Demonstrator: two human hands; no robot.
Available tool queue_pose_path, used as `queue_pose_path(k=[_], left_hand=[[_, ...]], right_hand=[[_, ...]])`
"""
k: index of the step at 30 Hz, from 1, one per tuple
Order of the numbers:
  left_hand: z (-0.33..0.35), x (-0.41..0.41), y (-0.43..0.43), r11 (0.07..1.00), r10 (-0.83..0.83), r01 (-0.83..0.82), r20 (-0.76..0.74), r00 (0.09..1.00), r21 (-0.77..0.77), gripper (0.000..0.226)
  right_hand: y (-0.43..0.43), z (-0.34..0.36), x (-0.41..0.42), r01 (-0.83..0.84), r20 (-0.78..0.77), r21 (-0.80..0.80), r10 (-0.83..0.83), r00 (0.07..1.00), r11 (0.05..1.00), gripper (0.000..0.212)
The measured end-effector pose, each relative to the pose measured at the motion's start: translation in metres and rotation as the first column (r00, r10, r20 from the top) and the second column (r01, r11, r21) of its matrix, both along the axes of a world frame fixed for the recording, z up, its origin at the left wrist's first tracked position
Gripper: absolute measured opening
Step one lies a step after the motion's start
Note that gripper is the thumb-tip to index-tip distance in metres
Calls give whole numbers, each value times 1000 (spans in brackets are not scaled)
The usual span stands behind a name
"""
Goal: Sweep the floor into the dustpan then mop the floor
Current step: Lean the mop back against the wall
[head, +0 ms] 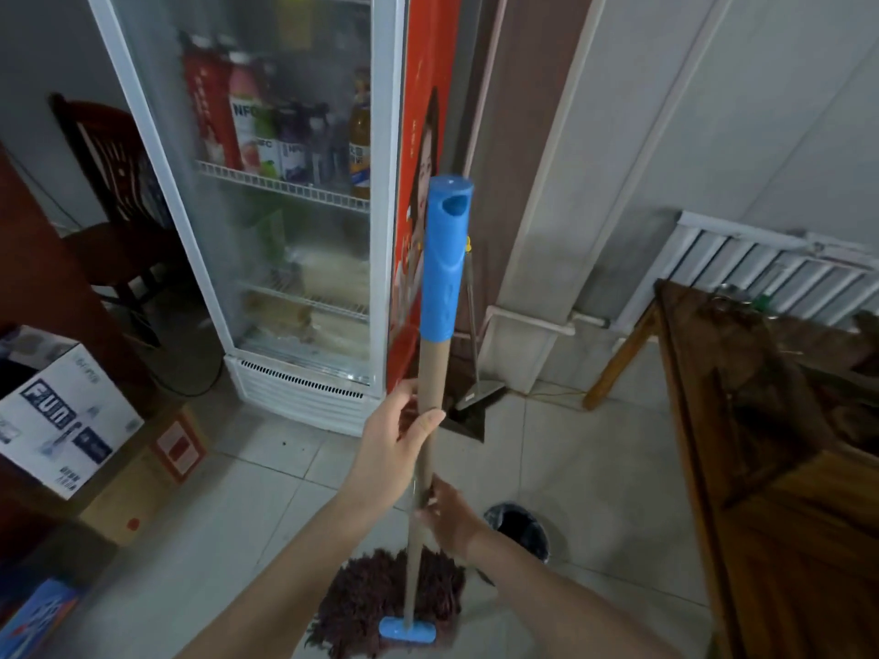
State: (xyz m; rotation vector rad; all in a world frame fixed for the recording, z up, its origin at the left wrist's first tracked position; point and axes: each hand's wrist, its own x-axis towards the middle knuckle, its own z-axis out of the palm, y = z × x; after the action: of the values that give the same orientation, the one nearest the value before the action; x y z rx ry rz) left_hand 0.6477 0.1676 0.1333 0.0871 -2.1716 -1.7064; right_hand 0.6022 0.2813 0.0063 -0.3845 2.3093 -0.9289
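Down the middle of the head view stands a mop [430,420], its tan shaft nearly upright and capped by a blue grip that reaches up in front of a glass-door fridge [285,206]. Both hands are closed around the shaft: the left hand [397,449] wraps it higher up, thumb across the front, and the right hand [447,516] clasps it just below, the two close together but apart. At the foot of the shaft a blue clamp joins it to the dark reddish-brown mop head [380,596], whose strands spread on the pale tiled floor [594,468] between the two forearms. Just right of the mop head, near the right wrist, sits a round bin [521,527] lined with a dark bag. Behind the shaft, leaning in the corner between the fridge's red side and the grey wall, is a long-handled dustpan [478,392] with its pan resting on the floor. Bottles of drink stand on the fridge's upper wire shelf. To the left of the fridge is a dark wooden chair [114,192], and nearer the camera cardboard boxes [71,411] are stacked on the floor. Along the right edge runs a dark wooden table [785,468], with a white radiator [742,273] on the wall behind it
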Motion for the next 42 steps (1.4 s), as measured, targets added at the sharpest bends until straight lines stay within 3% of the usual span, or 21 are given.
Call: queue_pose_path(k=[6, 12, 18, 22, 26, 29, 35, 42], left_hand=[[61, -3, 8, 999, -2, -2, -123, 992, -35, 20], [109, 5, 17, 995, 6, -24, -189, 982, -96, 19], [140, 1, 7, 987, -11, -28, -237, 971, -159, 24], [168, -12, -4, 977, -7, -50, -261, 965, -208, 17], [206, -27, -28, 973, 13, -82, -300, 954, -217, 34], [227, -39, -45, 967, 2, -85, -325, 946, -240, 32], [247, -66, -61, 956, -65, -38, -335, 940, -292, 26], [256, -109, -57, 947, -155, 52, -309, 938, -317, 50]], right_hand=[[0, 34, -5, 138, -42, -251, -153, 987, 958, 41], [5, 76, -4, 60, -159, -372, -127, 979, 926, 32], [-2, 106, -9, 29, -220, -406, -128, 967, 913, 20], [-12, 134, -18, 41, -248, -431, -163, 955, 901, 24], [-29, 169, -34, -10, -340, -441, -157, 927, 898, 26], [-43, 192, -44, -19, -399, -449, -181, 899, 893, 27], [-54, 213, -63, -9, -400, -479, -209, 892, 878, 36], [-50, 225, -86, 80, -368, -545, -324, 872, 835, 28]])
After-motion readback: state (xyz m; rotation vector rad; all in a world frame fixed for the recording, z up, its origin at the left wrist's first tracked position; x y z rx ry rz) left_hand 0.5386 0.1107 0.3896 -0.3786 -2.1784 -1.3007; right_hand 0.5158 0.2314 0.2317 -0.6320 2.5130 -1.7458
